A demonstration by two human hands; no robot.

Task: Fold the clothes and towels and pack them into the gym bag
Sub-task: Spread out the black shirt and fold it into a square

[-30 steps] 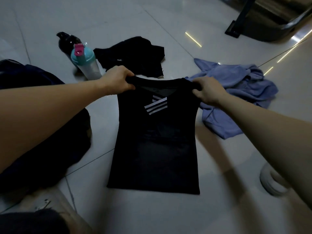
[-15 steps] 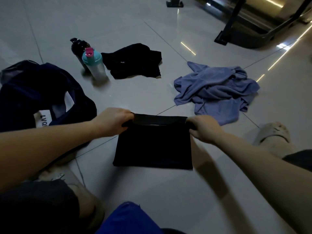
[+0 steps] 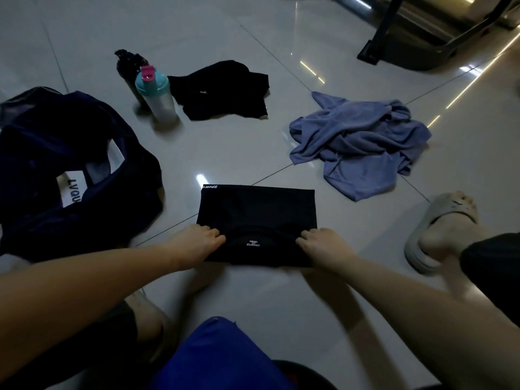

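A black T-shirt (image 3: 257, 212) lies folded in half on the tiled floor in front of me, its collar label facing up at the near edge. My left hand (image 3: 201, 242) grips its near left corner and my right hand (image 3: 322, 243) grips its near right corner. A dark navy gym bag (image 3: 56, 170) sits open at the left. Another black garment (image 3: 222, 90) lies crumpled further back, and a lavender towel (image 3: 360, 142) lies bunched at the right.
A teal-lidded shaker bottle (image 3: 156, 94) and a black bottle (image 3: 126, 66) stand behind the bag. My slippered foot (image 3: 439, 229) rests at the right. A black metal equipment frame (image 3: 394, 32) stands at the back right. Blue fabric (image 3: 213, 358) lies near my lap.
The long flat shirt was folded in half: both hands carried its collar end from the far side toward me and set it down on the near hem.
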